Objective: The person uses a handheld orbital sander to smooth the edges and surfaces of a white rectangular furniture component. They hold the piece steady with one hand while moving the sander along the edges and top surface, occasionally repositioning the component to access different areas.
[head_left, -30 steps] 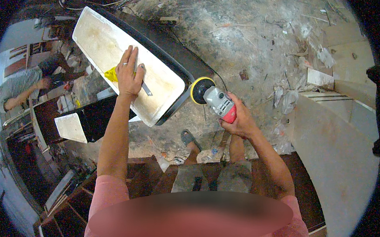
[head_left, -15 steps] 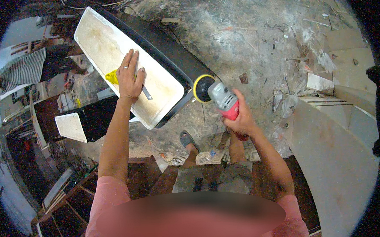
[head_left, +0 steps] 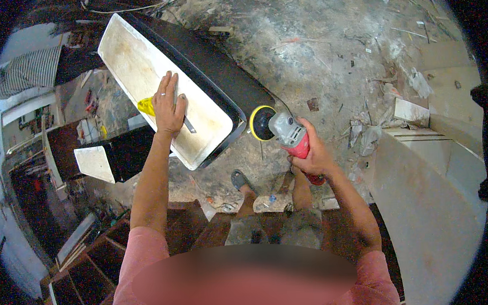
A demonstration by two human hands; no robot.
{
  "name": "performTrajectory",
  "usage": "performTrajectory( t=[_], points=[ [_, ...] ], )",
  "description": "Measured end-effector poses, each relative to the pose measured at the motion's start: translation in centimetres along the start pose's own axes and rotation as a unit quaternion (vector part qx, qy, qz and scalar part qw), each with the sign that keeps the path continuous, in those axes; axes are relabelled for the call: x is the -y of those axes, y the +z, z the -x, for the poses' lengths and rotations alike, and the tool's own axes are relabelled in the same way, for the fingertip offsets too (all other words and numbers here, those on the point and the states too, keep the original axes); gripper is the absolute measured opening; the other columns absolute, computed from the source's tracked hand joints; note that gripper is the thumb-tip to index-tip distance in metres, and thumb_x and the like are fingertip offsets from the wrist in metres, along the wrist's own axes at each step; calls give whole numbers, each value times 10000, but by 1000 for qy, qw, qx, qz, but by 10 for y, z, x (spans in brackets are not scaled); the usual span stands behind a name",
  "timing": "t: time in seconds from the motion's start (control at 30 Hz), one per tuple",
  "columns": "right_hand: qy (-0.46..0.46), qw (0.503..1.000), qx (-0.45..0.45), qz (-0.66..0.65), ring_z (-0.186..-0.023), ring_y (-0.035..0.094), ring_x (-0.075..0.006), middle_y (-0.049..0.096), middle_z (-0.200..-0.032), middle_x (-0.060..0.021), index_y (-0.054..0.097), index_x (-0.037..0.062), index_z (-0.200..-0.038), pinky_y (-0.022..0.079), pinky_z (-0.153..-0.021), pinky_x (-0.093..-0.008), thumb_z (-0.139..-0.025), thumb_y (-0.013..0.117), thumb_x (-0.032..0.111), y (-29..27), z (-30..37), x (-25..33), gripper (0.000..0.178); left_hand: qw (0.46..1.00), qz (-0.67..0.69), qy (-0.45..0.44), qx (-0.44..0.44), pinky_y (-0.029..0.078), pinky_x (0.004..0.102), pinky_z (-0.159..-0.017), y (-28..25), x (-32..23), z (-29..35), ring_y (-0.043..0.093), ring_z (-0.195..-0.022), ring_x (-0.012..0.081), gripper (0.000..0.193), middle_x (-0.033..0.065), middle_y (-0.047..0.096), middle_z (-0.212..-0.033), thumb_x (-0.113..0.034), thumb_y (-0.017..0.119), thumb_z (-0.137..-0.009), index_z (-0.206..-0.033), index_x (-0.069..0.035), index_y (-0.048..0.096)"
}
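Observation:
My left hand (head_left: 169,111) lies on the pale, brown-stained face of a long white-and-black panel piece (head_left: 207,133), its fingers stretched out. Beside its fingers, a crumpled yellow thing (head_left: 146,106) rests at the panel's edge, partly hidden by the hand. From under the thumb side sticks a flat grey metal strip (head_left: 189,126); its other end cannot be seen. My right hand (head_left: 314,159) is wrapped round the red body of a power polisher (head_left: 288,131). The polisher's round black pad with a yellow rim (head_left: 262,123) faces the panel's near right corner, apart from it.
A smaller black box with a white end (head_left: 94,165) stands to the left. A person in a striped garment (head_left: 27,72) is at the far left. Pale boards (head_left: 428,198) lean at the right. Debris and plastic scraps (head_left: 370,137) litter the concrete floor. Dark wooden framing (head_left: 85,282) lies lower left.
The view has shifted slightly, so the panel and both hands appear a little lower. Both hands keep nearly the same places. The person at the far left has moved.

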State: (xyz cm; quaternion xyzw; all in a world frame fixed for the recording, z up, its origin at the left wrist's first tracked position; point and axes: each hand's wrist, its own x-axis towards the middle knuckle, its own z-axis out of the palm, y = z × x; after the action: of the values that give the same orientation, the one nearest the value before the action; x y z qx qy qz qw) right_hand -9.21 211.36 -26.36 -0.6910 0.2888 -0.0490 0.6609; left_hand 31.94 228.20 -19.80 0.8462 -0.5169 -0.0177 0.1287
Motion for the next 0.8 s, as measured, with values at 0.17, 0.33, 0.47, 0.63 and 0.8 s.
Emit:
performTrajectory(
  t=[0.17, 0.33, 0.47, 0.63, 0.8],
  points=[
    [-10, 1000, 20, 2, -1199, 644, -416, 630, -1323, -239, 271, 155, -1586, 507, -1031, -460, -710, 835, 148, 4, -7, 0, 1042, 1000, -12, 1, -1, 249, 496, -1193, 0, -1, 0, 369, -1499, 323, 613, 130, 406, -1634, -280, 536, -962, -1549, -119, 471],
    [1, 999, 39, 4, -1203, 645, -429, 641, -1308, -243, 271, 150, -1586, 506, -1036, -457, -712, 829, 151, 4, -13, -1, 1036, 1000, -8, -11, 6, 249, 490, -1189, -2, -3, 0, 371, -1498, 322, 618, 123, 405, -1636, -286, 545, -954, -1549, -135, 475],
    [-6, 999, 37, -18, -1220, 638, -431, 635, -1321, -246, 272, 154, -1587, 504, -1041, -459, -712, 836, 152, 6, -16, -6, 1042, 1000, -12, -16, 10, 250, 490, -1185, -3, -5, 1, 372, -1498, 320, 627, 124, 401, -1638, -286, 553, -944, -1548, -139, 476],
    [-3, 1000, 10, -23, -1269, 613, -406, 600, -1381, -244, 254, 158, -1603, 481, -1077, -451, -705, 852, 134, 5, -23, -10, 1079, 1000, -4, -19, 9, 253, 490, -1182, -3, -3, 2, 380, -1491, 320, 627, 108, 403, -1639, -279, 556, -939, -1547, -147, 478],
    [5, 999, 39, -19, -1306, 556, -305, 548, -1410, -185, 229, 106, -1598, 434, -1111, -407, -707, 833, 47, -3, -22, 0, 1078, 999, -11, -30, 12, 254, 491, -1186, -2, -2, 3, 389, -1482, 325, 631, 102, 405, -1637, -298, 559, -941, -1548, -150, 474]
  ],
)
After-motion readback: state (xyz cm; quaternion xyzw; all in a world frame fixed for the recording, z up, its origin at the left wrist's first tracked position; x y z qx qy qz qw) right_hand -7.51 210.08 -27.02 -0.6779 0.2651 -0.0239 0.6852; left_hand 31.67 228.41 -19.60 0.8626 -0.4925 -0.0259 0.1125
